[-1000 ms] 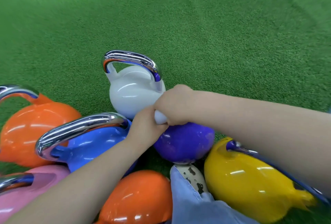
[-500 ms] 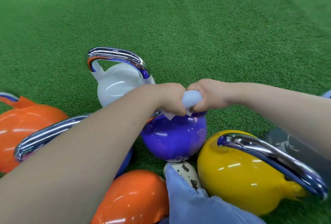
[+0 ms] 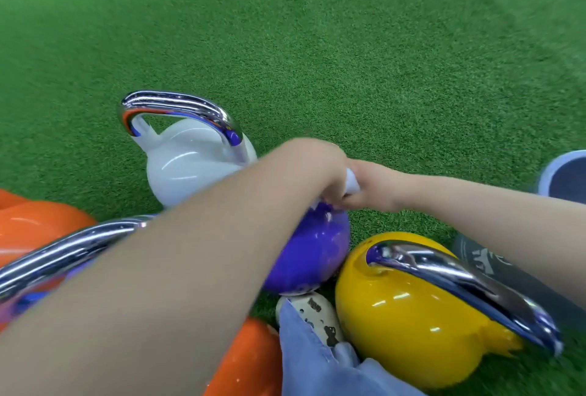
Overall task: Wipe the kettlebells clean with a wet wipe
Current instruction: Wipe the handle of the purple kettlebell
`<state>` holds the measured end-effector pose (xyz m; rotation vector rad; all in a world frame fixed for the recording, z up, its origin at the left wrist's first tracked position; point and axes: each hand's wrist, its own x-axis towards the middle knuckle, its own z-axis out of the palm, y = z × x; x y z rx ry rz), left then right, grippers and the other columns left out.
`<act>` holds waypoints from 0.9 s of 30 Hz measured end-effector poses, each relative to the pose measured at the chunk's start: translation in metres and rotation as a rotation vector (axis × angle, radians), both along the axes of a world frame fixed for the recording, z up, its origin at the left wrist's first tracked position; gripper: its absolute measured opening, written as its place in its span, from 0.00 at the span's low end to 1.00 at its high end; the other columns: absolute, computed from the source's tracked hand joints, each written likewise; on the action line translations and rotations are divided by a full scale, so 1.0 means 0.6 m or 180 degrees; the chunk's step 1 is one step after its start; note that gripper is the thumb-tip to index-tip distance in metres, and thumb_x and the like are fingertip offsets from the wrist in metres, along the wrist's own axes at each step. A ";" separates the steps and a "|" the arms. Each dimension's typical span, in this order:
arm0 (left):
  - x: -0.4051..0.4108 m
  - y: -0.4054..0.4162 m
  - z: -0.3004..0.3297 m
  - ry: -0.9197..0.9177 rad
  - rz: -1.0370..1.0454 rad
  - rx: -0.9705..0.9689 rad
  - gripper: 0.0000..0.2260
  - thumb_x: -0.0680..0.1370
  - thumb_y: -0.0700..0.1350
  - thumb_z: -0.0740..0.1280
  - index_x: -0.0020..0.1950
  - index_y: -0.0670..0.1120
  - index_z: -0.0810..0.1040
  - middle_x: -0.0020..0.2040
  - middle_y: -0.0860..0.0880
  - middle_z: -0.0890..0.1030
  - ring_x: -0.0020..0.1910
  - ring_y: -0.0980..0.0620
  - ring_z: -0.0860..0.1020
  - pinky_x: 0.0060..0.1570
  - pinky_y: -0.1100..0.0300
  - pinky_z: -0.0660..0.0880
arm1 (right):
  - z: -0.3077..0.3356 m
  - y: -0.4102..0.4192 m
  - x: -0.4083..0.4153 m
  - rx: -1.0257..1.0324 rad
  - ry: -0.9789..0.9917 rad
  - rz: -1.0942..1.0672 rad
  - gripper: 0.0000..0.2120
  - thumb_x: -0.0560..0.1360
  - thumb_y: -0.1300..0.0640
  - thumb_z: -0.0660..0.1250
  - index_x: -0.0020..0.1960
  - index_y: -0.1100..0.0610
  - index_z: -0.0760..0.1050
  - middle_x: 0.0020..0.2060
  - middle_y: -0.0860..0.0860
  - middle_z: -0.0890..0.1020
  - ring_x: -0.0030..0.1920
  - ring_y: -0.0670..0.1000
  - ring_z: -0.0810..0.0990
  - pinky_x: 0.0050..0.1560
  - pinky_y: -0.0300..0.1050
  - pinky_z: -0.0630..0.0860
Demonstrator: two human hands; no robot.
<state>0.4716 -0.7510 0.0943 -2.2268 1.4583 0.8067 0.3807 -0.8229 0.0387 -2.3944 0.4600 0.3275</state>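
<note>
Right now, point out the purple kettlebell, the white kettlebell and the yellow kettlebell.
purple kettlebell (image 3: 312, 256): head view, on its round body below the hands.
white kettlebell (image 3: 187, 167): head view, on its pale body.
yellow kettlebell (image 3: 402, 326): head view, on its glossy side.

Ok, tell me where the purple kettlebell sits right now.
In the head view the purple kettlebell stands on the turf just below centre, under both hands, between the white kettlebell and the yellow kettlebell.

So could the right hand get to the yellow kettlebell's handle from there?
Probably yes: the right hand grips the purple kettlebell's handle, and the yellow kettlebell's chrome handle lies uncovered just below that forearm.
</note>
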 end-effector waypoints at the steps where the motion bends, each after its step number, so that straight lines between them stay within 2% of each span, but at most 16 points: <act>1: -0.016 -0.006 -0.001 -0.0194 -0.0038 -0.0125 0.08 0.74 0.50 0.66 0.50 0.47 0.77 0.40 0.50 0.75 0.47 0.48 0.76 0.49 0.58 0.73 | -0.010 -0.002 -0.011 -0.0189 0.0062 0.0074 0.27 0.66 0.56 0.75 0.61 0.53 0.69 0.51 0.49 0.79 0.51 0.50 0.77 0.50 0.42 0.73; 3: -0.037 -0.025 -0.014 -0.0405 -0.0395 0.0029 0.13 0.76 0.52 0.63 0.59 0.49 0.75 0.49 0.51 0.77 0.52 0.49 0.75 0.49 0.56 0.71 | -0.015 -0.009 -0.031 -0.0136 0.0217 0.0134 0.39 0.64 0.54 0.77 0.69 0.54 0.62 0.61 0.52 0.75 0.60 0.52 0.73 0.61 0.47 0.70; 5: -0.047 -0.032 -0.020 -0.0560 -0.0657 0.0332 0.16 0.77 0.54 0.61 0.63 0.49 0.74 0.55 0.51 0.78 0.50 0.49 0.74 0.46 0.55 0.70 | -0.001 -0.018 -0.049 0.0105 0.0497 0.0193 0.47 0.63 0.55 0.78 0.74 0.54 0.55 0.69 0.52 0.66 0.68 0.50 0.65 0.68 0.42 0.61; 6: -0.047 -0.034 -0.024 -0.0609 -0.0726 0.0319 0.17 0.78 0.54 0.60 0.64 0.49 0.73 0.58 0.51 0.77 0.52 0.49 0.74 0.48 0.55 0.71 | 0.010 -0.022 -0.057 0.0070 0.0660 0.0307 0.48 0.64 0.54 0.78 0.75 0.54 0.52 0.71 0.51 0.62 0.70 0.49 0.60 0.68 0.39 0.56; 7: -0.048 -0.034 -0.026 -0.0615 -0.0698 0.0140 0.16 0.79 0.52 0.59 0.64 0.48 0.72 0.61 0.51 0.76 0.57 0.49 0.74 0.54 0.54 0.71 | 0.023 -0.027 -0.063 -0.0006 0.0757 0.0412 0.49 0.65 0.53 0.77 0.75 0.54 0.50 0.72 0.50 0.60 0.71 0.48 0.58 0.68 0.36 0.54; 9: -0.049 -0.023 -0.021 -0.0606 -0.0721 -0.0306 0.15 0.80 0.48 0.57 0.65 0.46 0.70 0.62 0.49 0.75 0.62 0.48 0.73 0.63 0.53 0.67 | 0.041 -0.027 -0.068 0.0048 0.0496 0.0326 0.47 0.67 0.55 0.75 0.76 0.53 0.49 0.73 0.47 0.59 0.71 0.44 0.58 0.67 0.31 0.52; 10: -0.050 -0.010 -0.012 -0.0663 -0.0732 -0.0517 0.14 0.80 0.46 0.57 0.65 0.45 0.69 0.61 0.49 0.76 0.61 0.47 0.74 0.62 0.54 0.67 | 0.052 -0.023 -0.066 0.0307 0.0243 0.0144 0.43 0.70 0.59 0.72 0.76 0.53 0.49 0.73 0.47 0.60 0.71 0.42 0.59 0.67 0.29 0.54; 12: -0.040 0.022 0.002 -0.0744 -0.0539 -0.0817 0.15 0.78 0.47 0.60 0.64 0.45 0.69 0.60 0.48 0.76 0.60 0.46 0.75 0.54 0.56 0.69 | 0.064 -0.010 -0.056 0.1013 -0.0178 -0.0279 0.34 0.76 0.65 0.64 0.76 0.54 0.50 0.68 0.44 0.65 0.66 0.38 0.64 0.62 0.22 0.60; 14: -0.023 0.053 0.001 -0.0802 -0.0247 -0.1098 0.15 0.76 0.49 0.63 0.61 0.45 0.70 0.57 0.48 0.78 0.58 0.46 0.77 0.44 0.57 0.67 | 0.070 0.008 -0.040 0.1187 -0.0401 -0.0330 0.27 0.78 0.67 0.57 0.75 0.56 0.53 0.64 0.44 0.67 0.64 0.38 0.66 0.60 0.22 0.62; 16: -0.013 0.085 -0.004 -0.0825 0.0003 -0.1425 0.16 0.75 0.50 0.65 0.60 0.46 0.69 0.56 0.48 0.78 0.56 0.45 0.77 0.40 0.57 0.64 | 0.070 0.021 -0.021 0.0832 -0.0666 -0.0116 0.22 0.79 0.66 0.56 0.72 0.59 0.61 0.63 0.47 0.72 0.62 0.43 0.70 0.64 0.30 0.63; 18: -0.009 0.111 -0.010 -0.0814 0.0190 -0.1624 0.19 0.74 0.52 0.65 0.62 0.48 0.66 0.56 0.48 0.78 0.55 0.45 0.77 0.40 0.58 0.62 | 0.069 0.035 0.001 0.0479 -0.0884 0.0116 0.15 0.79 0.64 0.56 0.64 0.58 0.71 0.57 0.50 0.77 0.58 0.47 0.74 0.62 0.39 0.66; 20: -0.008 0.137 -0.011 -0.0858 0.0336 -0.1818 0.20 0.74 0.55 0.64 0.61 0.49 0.66 0.56 0.49 0.78 0.55 0.46 0.77 0.42 0.58 0.63 | 0.071 0.051 0.024 0.0055 -0.0808 0.0295 0.11 0.81 0.59 0.54 0.55 0.58 0.74 0.49 0.52 0.79 0.53 0.52 0.75 0.57 0.46 0.68; 22: -0.005 0.168 -0.017 -0.0777 0.0580 -0.2053 0.19 0.73 0.59 0.64 0.58 0.50 0.67 0.55 0.50 0.78 0.55 0.46 0.76 0.46 0.57 0.67 | 0.077 0.068 0.047 -0.0465 -0.0506 0.0536 0.15 0.82 0.52 0.51 0.48 0.57 0.73 0.45 0.54 0.78 0.50 0.54 0.75 0.52 0.47 0.70; 25: 0.001 0.215 -0.035 -0.0013 0.1200 -0.2673 0.21 0.70 0.58 0.69 0.58 0.50 0.70 0.53 0.51 0.79 0.54 0.49 0.76 0.51 0.55 0.70 | 0.095 0.090 0.078 -0.0821 0.0027 0.0822 0.21 0.81 0.43 0.46 0.46 0.54 0.73 0.44 0.53 0.77 0.49 0.55 0.75 0.46 0.45 0.67; 27: 0.009 0.232 -0.045 0.0794 0.1726 -0.3154 0.19 0.68 0.56 0.72 0.55 0.53 0.72 0.50 0.55 0.79 0.51 0.60 0.76 0.52 0.66 0.70 | 0.101 0.102 0.094 -0.1008 0.0172 0.1056 0.24 0.81 0.42 0.45 0.54 0.55 0.74 0.49 0.54 0.79 0.51 0.55 0.76 0.44 0.44 0.66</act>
